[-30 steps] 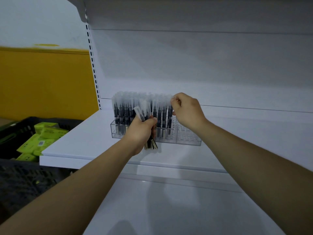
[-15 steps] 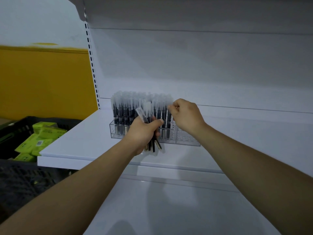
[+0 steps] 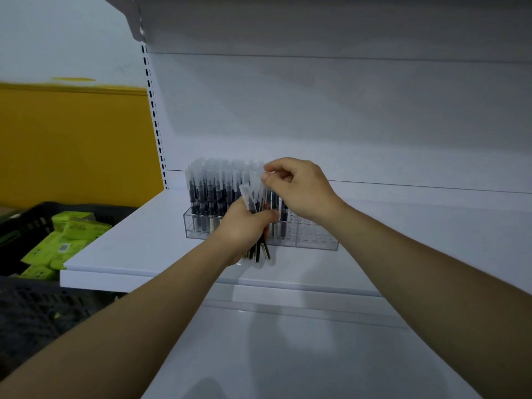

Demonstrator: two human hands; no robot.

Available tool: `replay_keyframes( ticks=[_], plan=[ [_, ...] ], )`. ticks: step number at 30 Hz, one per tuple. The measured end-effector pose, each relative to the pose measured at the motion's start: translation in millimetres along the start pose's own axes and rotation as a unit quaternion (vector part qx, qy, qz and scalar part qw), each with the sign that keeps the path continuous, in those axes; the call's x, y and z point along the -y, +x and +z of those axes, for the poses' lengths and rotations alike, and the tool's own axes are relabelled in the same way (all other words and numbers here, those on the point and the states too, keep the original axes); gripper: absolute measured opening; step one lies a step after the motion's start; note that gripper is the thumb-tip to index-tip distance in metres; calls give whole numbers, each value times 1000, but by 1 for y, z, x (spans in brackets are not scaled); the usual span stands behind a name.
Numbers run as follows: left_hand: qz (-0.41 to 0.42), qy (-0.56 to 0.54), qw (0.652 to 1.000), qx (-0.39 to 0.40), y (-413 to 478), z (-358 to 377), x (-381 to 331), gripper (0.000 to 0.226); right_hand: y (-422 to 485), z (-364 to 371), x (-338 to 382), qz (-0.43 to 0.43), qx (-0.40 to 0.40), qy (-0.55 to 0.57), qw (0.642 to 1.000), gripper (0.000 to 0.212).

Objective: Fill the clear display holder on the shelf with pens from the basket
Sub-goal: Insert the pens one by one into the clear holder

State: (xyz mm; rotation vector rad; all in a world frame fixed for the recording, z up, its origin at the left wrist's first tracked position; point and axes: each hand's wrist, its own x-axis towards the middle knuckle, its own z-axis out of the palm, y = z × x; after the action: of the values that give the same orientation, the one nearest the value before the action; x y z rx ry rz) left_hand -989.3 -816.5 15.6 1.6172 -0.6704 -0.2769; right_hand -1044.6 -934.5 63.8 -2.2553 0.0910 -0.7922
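We load pens at the holder.
Our left hand (image 3: 244, 227) grasps a pen bundle (image 3: 260, 250); our right hand (image 3: 302, 191) pinches one cap at its top. The half-filled clear display holder (image 3: 316, 244) stands on the shelf (image 3: 129, 254) just behind, with the basket (image 3: 17, 226) to the left.

We're in a shop here, by every sign a stationery aisle. White metal retail shelving fills the view: one flat shelf (image 3: 138, 251) in the middle, another board overhead (image 3: 316, 21) and one more below (image 3: 288, 355), with a slotted upright (image 3: 155, 125) and its column of adjustment holes at the left edge. On the middle shelf stands a clear display holder (image 3: 316, 241), with rows of identical capped pens (image 3: 210, 194) upright in it. Off to the left, a dark plastic basket (image 3: 26, 226) carries matching bright green boxes (image 3: 66, 243), and there's a yellow-painted wall (image 3: 72, 145) behind it.
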Motion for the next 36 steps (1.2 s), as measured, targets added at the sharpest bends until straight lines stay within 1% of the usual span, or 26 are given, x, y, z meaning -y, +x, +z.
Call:
replay_keyframes(
  ticks=[1, 4, 6, 9, 11, 17, 20, 23, 25, 28, 31, 34, 36],
  plan=[
    [-3, -7, 1000, 5, 0, 0, 0, 9, 1, 0, 1, 4, 16, -6, 1000, 22],
    [-10, -23, 1000, 11, -1, 0, 0, 16, 3, -2, 3, 7, 32, -7, 999, 16],
    [-10, -28, 999, 13, -1, 0, 1, 18, 3, -4, 2, 2, 31, -3, 1000, 14],
    [-8, -32, 999, 22, -1, 0, 2, 18, 4, -3, 0, -22, 24, -38, 999, 19],
    [-6, -53, 998, 33, -2, 1, 2, 18, 4, -2, -1, -22, 10, -48, 999, 20],
    [-23, -135, 991, 1, -3, 6, -5, 28, 6, -5, -4, 55, -66, 51, 995, 18],
    [-13, -133, 991, -7, -2, 8, -8, 31, 2, -9, -4, 77, -57, 109, 989, 13],
    [-15, -122, 992, -17, 1, 12, -10, 32, 0, -14, -6, 78, -49, 127, 988, 6],
    [-27, -119, 992, -35, 3, 14, -9, 31, 3, -19, -8, 80, -74, 130, 985, 4],
    [-45, -115, 991, -57, 6, 15, -5, 31, 12, -34, -11, 79, -158, 148, 973, 4],
    [-62, -127, 988, -66, 4, 13, -2, 27, 24, -49, -23, 58, -230, 130, 963, 7],
    [-68, -115, 989, -62, 4, 14, -1, 25, 33, -47, -39, 44, -230, 85, 968, 8],
    [-71, -132, 987, -63, 5, 15, -3, 19, 36, -41, -47, 33, -217, 55, 974, 8]
  ],
)
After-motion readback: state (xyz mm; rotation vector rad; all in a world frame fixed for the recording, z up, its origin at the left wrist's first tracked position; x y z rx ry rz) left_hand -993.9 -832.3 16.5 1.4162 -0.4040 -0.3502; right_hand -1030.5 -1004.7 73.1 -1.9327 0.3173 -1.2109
